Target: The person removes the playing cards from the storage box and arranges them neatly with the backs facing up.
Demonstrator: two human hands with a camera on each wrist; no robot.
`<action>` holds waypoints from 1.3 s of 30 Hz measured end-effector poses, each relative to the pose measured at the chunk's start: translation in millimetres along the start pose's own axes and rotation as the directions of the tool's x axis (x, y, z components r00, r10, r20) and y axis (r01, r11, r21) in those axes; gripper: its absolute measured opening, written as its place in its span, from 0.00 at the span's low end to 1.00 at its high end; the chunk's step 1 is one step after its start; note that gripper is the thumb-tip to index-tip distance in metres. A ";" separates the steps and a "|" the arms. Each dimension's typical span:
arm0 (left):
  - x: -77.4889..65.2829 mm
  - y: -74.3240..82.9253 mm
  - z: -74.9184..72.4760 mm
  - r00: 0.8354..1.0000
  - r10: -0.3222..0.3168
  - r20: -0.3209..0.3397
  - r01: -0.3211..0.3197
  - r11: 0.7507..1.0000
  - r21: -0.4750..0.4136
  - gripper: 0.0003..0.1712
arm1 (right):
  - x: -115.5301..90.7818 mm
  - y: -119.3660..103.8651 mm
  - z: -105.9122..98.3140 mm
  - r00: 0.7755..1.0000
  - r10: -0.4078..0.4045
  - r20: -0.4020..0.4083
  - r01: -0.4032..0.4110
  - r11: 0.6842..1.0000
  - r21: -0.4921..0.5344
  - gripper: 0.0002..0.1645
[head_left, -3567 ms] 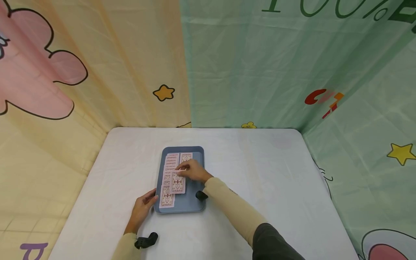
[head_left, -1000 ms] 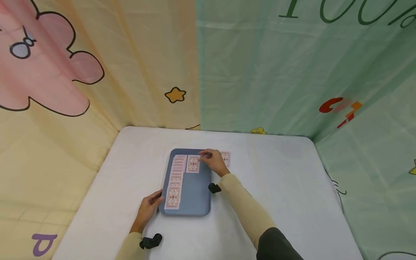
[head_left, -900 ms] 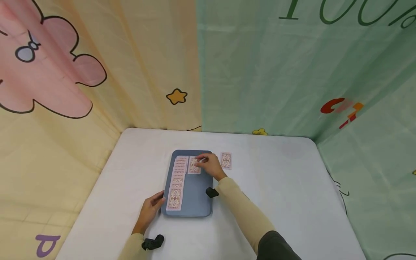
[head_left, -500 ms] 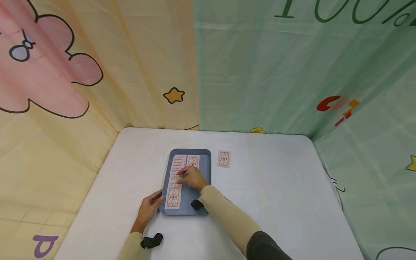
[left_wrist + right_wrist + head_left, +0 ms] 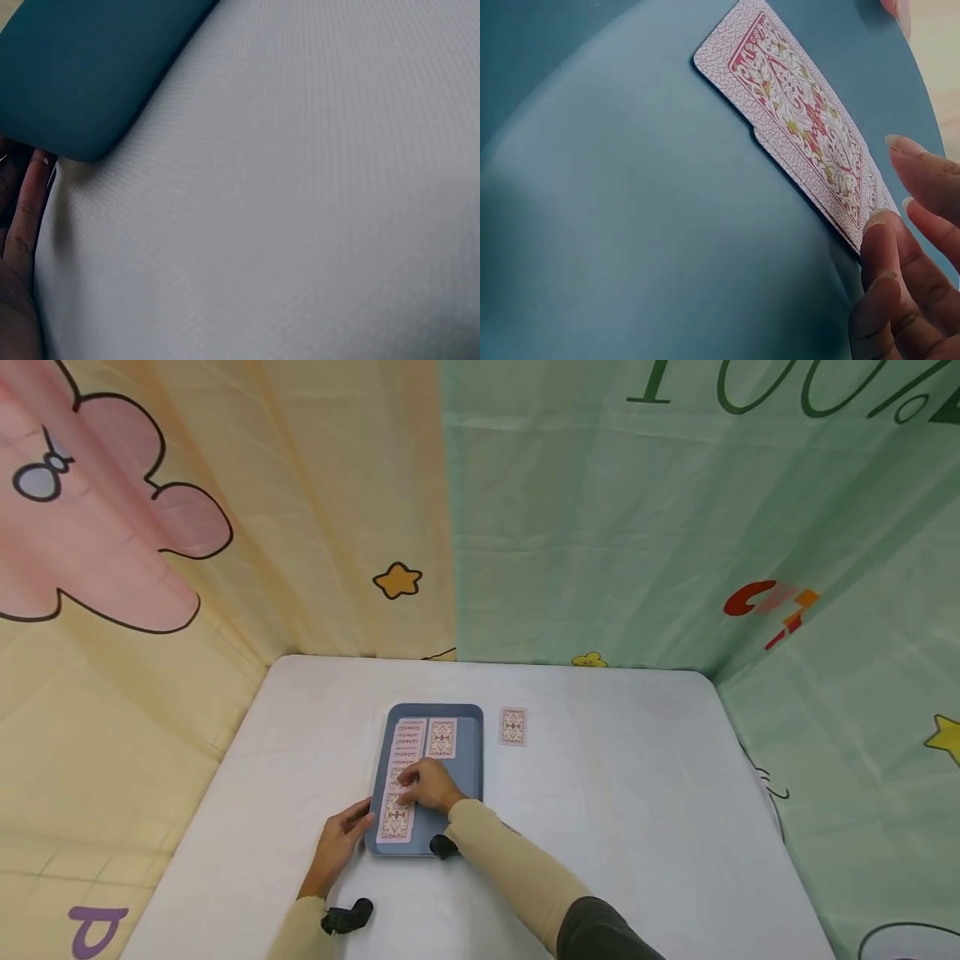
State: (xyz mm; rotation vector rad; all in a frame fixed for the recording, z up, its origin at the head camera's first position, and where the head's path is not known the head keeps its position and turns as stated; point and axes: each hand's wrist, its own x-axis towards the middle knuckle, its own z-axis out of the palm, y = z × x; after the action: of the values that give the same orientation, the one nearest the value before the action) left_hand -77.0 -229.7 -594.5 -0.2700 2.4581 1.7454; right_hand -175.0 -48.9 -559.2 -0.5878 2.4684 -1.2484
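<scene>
A blue-grey tray lies on the white table. Along its left side runs a column of overlapping playing cards, backs up with a red ornate pattern. Another card lies beside the column's far end. My left hand holds the tray's near left edge, thumb at the rim. My right hand is over the column's lower part. In the right wrist view its bent fingers are right at the nearest card, thumb and forefinger apart.
One more card lies face down on the white table, right of the tray. Printed curtains rise behind the table and along both sides. Black wrist cameras are strapped to both forearms.
My right hand has moved from the tray's far right side toward me and left, down to the column's lower cards. A card it carried earlier is out of its fingers. Left hand stays.
</scene>
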 end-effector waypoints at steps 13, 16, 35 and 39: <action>-0.1 -0.7 -0.3 1.000 0.015 0.001 -0.015 1.000 0.006 0.26 | -2.5 -3.8 1.7 0.993 0.077 0.085 -0.087 0.989 0.121 0.16; -0.4 0.1 -0.5 1.000 0.002 0.008 -0.002 1.000 0.000 0.26 | -2.8 -3.4 1.5 0.993 0.078 0.091 -0.089 0.989 0.120 0.15; 0.9 1.0 -1.0 1.000 -0.001 0.006 0.001 1.000 0.005 0.25 | -6.7 -6.8 -5.6 0.996 0.015 0.083 -0.025 0.993 0.114 0.11; 0.5 1.5 -0.5 1.000 0.006 0.000 -0.006 1.000 0.008 0.25 | -6.5 -3.2 -4.7 0.996 0.012 0.090 -0.027 0.987 0.160 0.11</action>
State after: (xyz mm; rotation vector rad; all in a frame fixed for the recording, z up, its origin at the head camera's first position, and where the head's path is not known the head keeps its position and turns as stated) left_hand -77.9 -229.8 -593.1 -0.2620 2.4678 1.7383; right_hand -170.8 -44.3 -553.3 -0.5623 2.2694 -1.3673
